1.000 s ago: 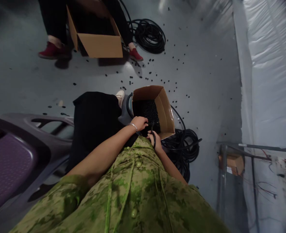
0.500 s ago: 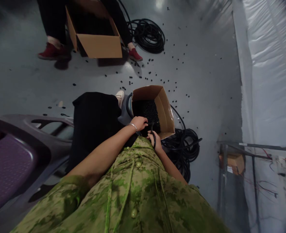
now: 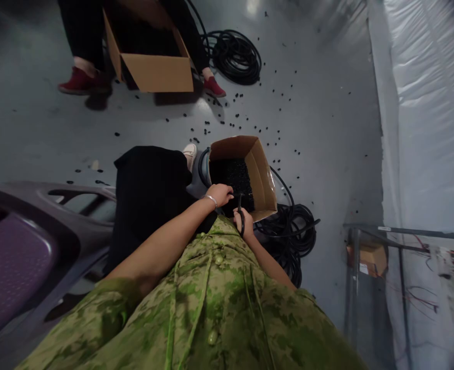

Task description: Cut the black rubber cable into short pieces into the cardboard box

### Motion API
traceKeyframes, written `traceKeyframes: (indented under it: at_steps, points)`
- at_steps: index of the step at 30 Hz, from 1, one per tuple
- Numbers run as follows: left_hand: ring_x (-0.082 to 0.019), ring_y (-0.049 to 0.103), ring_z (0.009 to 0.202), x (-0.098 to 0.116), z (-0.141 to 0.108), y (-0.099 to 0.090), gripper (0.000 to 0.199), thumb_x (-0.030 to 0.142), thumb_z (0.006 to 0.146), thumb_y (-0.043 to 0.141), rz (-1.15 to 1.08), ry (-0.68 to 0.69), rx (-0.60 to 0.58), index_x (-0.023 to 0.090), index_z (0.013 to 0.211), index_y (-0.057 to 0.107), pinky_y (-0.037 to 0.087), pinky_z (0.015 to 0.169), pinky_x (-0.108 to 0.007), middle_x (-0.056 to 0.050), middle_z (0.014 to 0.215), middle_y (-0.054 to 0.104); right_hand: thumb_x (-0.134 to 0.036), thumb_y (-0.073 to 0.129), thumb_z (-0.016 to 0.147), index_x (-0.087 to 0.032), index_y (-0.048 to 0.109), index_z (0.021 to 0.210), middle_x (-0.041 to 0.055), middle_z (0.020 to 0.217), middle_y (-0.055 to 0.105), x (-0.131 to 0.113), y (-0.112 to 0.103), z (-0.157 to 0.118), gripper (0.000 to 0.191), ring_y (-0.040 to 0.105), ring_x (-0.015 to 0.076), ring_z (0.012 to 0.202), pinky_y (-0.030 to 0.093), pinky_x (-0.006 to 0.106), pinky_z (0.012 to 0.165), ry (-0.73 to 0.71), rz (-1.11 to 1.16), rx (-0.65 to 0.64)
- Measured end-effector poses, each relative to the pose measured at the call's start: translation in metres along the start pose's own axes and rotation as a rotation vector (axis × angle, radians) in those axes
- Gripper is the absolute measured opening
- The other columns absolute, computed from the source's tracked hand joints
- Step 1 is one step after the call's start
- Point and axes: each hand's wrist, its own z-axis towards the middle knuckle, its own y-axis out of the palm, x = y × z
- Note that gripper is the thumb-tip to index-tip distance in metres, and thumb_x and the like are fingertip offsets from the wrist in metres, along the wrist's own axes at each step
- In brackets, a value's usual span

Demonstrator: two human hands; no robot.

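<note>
A: Where is the right hand [image 3: 247, 224]?

B: At the carton's [image 3: 261, 180] near edge, clamped on black-handled scissors [image 3: 242, 222]. One dark handle loop shows beside the fingers, and the blades point away from the body, over the inside of the carton.

A: And the left hand [image 3: 221, 195]?

B: Just beside the scissors, over the near left corner of the carton. A silvery bracelet [image 3: 212, 200] circles that wrist. The fingers are curled, but it's dark against dark there, so I cannot tell whether they are clamped on anything.

A: What does the carton hold?

B: A heap of small black pieces [image 3: 240, 177], up against the inner walls. The carton stands open near the person's pale shoe [image 3: 190, 150].

A: Anything next to it?

B: A coil of black hose [image 3: 304, 228] lies on the floor [image 3: 334, 154], just beyond the carton's right edge. More black bits [image 3: 232, 125] are scattered on the floor past its far edge.

A: Is anyone else there?

B: Yes, a co-worker in red shoes [image 3: 214, 86], with a larger cardboard box [image 3: 159, 73] between the legs and a second hose coil [image 3: 240, 59] near one foot.

A: And the purple thing?

B: A purple-and-grey plastic seat [image 3: 14, 267], on the person's left.
</note>
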Motion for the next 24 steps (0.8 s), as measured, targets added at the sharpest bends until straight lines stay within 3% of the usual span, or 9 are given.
traceKeyframes:
  at_steps: [10, 15, 24]
  points:
    - [-0.026, 0.066, 0.116, -0.001, -0.001, 0.000, 0.027, 0.036, 0.093, 0.057, -0.060, -0.050, 0.031, 0.030, 0.112, 0.074, 0.036, 0.101, -0.041, -0.006, 0.119, 0.076, -0.048, 0.056, 0.079, -0.020, 0.070, 0.084, -0.0014, 0.061, 0.058, 0.004, 0.004, 0.005, 0.032, 0.055, 0.0157, 0.064, 0.045, 0.024, 0.062, -0.025, -0.090, 0.027]
    - [-0.028, 0.066, 0.114, -0.003, 0.001, 0.003, 0.028, 0.036, 0.092, 0.056, -0.051, -0.051, 0.041, 0.031, 0.112, 0.074, 0.037, 0.099, -0.044, -0.006, 0.118, 0.077, -0.042, 0.056, 0.075, -0.021, 0.070, 0.081, -0.0016, 0.062, 0.058, 0.004, 0.004, 0.006, 0.027, 0.055, 0.0155, 0.064, 0.045, 0.025, 0.065, -0.079, -0.090, 0.038]
    - [-0.029, 0.067, 0.112, -0.008, 0.002, 0.002, 0.029, 0.035, 0.092, 0.055, 0.002, -0.098, 0.033, 0.031, 0.113, 0.074, 0.038, 0.100, -0.046, -0.007, 0.114, 0.078, -0.048, 0.057, 0.074, -0.022, 0.069, 0.080, -0.0030, 0.057, 0.055, 0.011, 0.008, 0.013, 0.030, 0.055, 0.0156, 0.060, 0.044, 0.024, 0.060, -0.015, -0.085, 0.083]
